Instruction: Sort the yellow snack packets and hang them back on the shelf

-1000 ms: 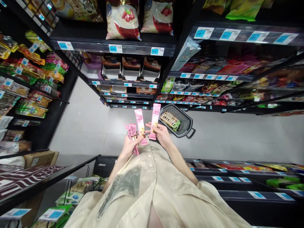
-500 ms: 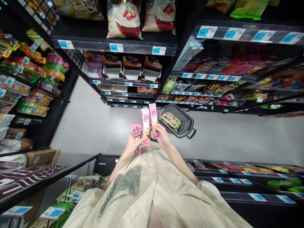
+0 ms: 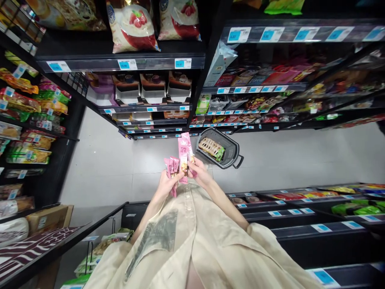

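I hold several pink stick packets in front of my chest. My left hand [image 3: 167,185] is closed around a small bunch of pink packets [image 3: 171,166] and one taller pink packet [image 3: 182,157]. My right hand [image 3: 199,175] grips another tall pink packet [image 3: 188,145] that lies partly behind the left one, touching it. A grey shopping basket [image 3: 231,154] stands on the floor just beyond my hands, with a flat snack pack [image 3: 211,147] inside.
Black store shelves with blue price tags surround the aisle: bagged snacks [image 3: 132,26] above, boxed goods [image 3: 153,86] in front, packets at left [image 3: 33,104] and right [image 3: 270,78]. Low shelves [image 3: 300,212] run along my right side. Pale tiled floor [image 3: 114,168] lies ahead.
My right hand has brought its tall pink packet leftward until it overlaps the tall packet in my left hand. The view has shifted slightly to the right.
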Demonstrator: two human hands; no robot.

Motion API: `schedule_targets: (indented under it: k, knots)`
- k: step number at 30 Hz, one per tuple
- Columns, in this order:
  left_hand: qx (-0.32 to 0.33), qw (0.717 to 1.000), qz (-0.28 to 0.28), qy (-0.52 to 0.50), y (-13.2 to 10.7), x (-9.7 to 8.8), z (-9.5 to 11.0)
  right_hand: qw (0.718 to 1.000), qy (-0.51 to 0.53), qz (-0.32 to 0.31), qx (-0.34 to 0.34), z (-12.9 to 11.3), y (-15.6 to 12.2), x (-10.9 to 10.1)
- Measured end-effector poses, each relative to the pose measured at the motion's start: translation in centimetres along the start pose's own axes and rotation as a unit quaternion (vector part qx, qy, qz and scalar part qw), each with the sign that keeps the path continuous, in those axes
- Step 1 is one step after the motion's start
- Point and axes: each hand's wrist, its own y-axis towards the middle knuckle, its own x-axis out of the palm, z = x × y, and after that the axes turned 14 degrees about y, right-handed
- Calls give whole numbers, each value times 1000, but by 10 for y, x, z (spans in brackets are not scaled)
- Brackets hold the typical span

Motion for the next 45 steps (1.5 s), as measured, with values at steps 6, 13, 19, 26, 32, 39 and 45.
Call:
schedule_targets:
  k: [6,13,19,26,32,39,45]
  knots:
    - [17,1000,9,8,2,4,1,1000,-22,2,3,-1,1,-2]
    - [27,998,32,40,-3,2,9,984,-113,91,-108,10,7,0]
    - [12,999,46,-16,-3,0,4,989,-90,81,-80,8,5,4]
    - [6,999,44,-30,-5,0,6,993,-49,87,-63,11,4,3]
    - [3,999,47,-20,-4,0,3,997,15,67,-23,2,2,7]
    - [1,998,50,-30,-2,-4,1,994,46,54,-79,5,6,6]
    - [-6,998,49,-35,1,-6,0,962,-105,132,-215,13,11,3]
